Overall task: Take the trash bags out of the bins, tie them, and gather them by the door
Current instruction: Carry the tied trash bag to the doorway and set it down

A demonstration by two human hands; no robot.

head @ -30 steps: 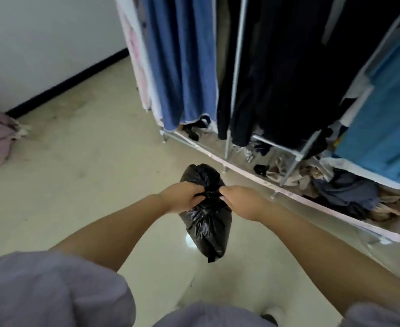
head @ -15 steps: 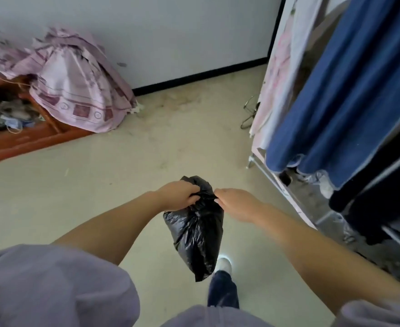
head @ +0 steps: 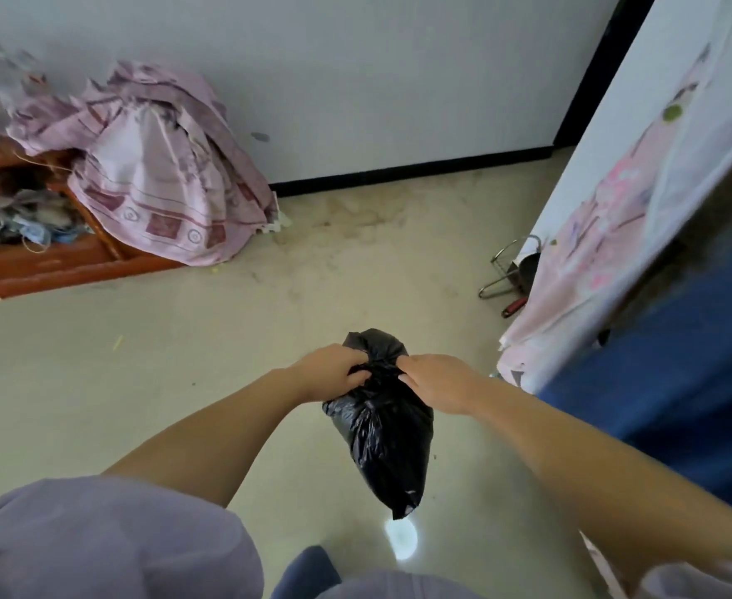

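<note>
Above the floor (head: pixel 226 382), both hands pinch the black trash bag (head: pixel 386 443) neck.

Pink patterned cloth (head: pixel 157 175) is draped over a wooden shelf (head: pixel 53 270), far up-left of the fingers. Wire hanger (head: pixel 507 270) and red-handled tool (head: pixel 514 307) are seen on the floor (head: pixel 226 348), up-right. Blue fabric (head: pixel 675 382) hangs right.

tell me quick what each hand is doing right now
Left hand: closed, gripping the neck of the black trash bag.
Right hand: closed, gripping the same neck.
</note>
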